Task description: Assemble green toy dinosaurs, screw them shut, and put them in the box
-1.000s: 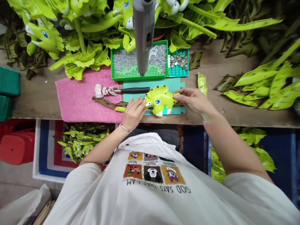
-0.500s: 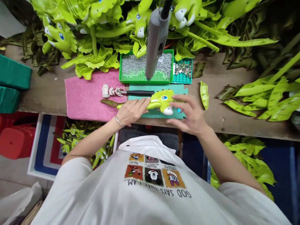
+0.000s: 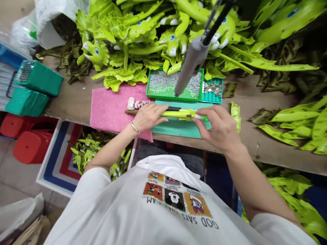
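Note:
A lime-green plastic dinosaur toy [image 3: 182, 114] lies edge-on over a teal mat [image 3: 178, 128] at the bench's front edge. My left hand [image 3: 147, 117] rests on its tail end, fingers curled over it. My right hand [image 3: 220, 126] grips its head end, fingers bent round it. A black-handled tool [image 3: 171, 109] with a white cloth-wrapped end [image 3: 135, 103] lies just behind the toy. A grey powered screwdriver [image 3: 192, 64] hangs above, its tip over the green tray.
A pink cloth [image 3: 109, 107] lies left of the mat. A green tray of small screws [image 3: 171, 83] and a teal tray of round metal parts [image 3: 212, 90] stand behind. Green dinosaur parts are heaped along the back and right. Green boxes [image 3: 33, 86] sit at left; a bin of toys [image 3: 89, 153] stands below the bench.
The toy has been turned from lying on its side, eye up, to edge-on. My right hand moved from its nose to over the head. The view swung left and tilted.

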A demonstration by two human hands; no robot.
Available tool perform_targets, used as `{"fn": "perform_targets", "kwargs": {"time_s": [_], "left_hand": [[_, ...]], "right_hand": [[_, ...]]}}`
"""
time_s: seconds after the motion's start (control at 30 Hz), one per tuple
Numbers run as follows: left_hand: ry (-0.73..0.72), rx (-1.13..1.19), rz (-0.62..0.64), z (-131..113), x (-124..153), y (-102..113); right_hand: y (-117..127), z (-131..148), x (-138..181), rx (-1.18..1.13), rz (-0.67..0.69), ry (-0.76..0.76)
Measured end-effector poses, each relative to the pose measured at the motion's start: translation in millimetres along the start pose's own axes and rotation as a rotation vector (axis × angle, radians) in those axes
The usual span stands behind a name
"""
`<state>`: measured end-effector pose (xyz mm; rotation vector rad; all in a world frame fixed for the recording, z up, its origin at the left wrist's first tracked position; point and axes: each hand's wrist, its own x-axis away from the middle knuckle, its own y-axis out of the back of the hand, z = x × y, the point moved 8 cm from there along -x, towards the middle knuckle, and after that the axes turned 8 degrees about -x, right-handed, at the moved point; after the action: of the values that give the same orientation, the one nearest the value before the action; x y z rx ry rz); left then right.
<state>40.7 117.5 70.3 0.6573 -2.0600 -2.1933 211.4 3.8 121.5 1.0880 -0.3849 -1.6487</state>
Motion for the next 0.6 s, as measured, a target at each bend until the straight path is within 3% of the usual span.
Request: {"fn": "perform_targets", "kwargs": {"time_s": [0.07, 0.17, 0.33, 0.47, 0.6], "left_hand": [[0.075, 0.055, -0.039, 22, 20, 0], [0.128, 0.156, -0.075, 46, 46, -3], [0.16, 0.226, -0.067, 57, 53, -14], [0.177, 0.208, -0.098, 52, 55, -13], [0.144, 0.242, -0.074, 39, 72, -9]], "right_hand": [[-10, 17, -8, 0.051, 0.01, 0.016], [-47, 46, -24, 0.082, 0.045, 0.106], [-111, 55, -52, 0.076, 0.11, 0.156], [-122, 53, -51, 0.092, 0.114, 0.139], [-129, 68, -21, 0.064, 0.132, 0.094]]}}
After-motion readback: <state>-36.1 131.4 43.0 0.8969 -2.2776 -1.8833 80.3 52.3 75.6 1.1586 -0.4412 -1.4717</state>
